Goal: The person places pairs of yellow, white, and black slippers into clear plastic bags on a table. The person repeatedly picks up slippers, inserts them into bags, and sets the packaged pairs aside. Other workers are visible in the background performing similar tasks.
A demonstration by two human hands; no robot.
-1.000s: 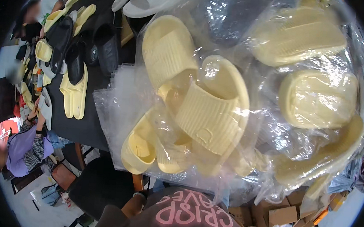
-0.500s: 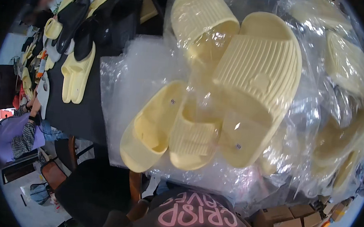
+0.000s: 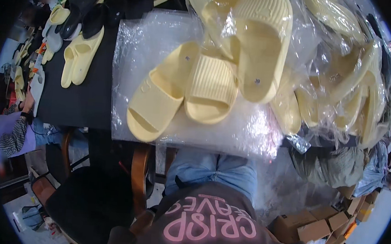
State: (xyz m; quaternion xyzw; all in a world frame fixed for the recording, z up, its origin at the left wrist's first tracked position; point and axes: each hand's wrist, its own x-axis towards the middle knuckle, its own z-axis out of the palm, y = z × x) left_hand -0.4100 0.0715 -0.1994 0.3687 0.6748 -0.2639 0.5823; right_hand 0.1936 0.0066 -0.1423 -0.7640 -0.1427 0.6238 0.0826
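Neither of my hands shows. Only a bit of bare left forearm (image 3: 142, 222) appears below its dark sleeve, beside the chair arm, and the hand beyond it is hidden. On the table before me, a pale yellow slide sandal (image 3: 156, 105) lies tilted at the left. Next to it is a smaller-looking ribbed yellow slide (image 3: 210, 89). A large ribbed yellow slide (image 3: 264, 59) rests to the right, its toe pointing away from me. Beneath them are flat clear plastic bags (image 3: 140, 41). Another yellow slide (image 3: 215, 3) sits behind, partly under clear film.
Bagged yellow slides (image 3: 353, 101) are heaped at the right. Black and yellow footwear (image 3: 82, 55) stands on the black table at the left. A black chair (image 3: 85, 209) is at my left; cardboard boxes (image 3: 292, 224) are at lower right. Another person's checked sleeve (image 3: 14, 139) shows far left.
The view has shifted, so the table and slides sit higher in the picture and my jeans show. The large ribbed slide appears lower down, flatter and farther from the camera.
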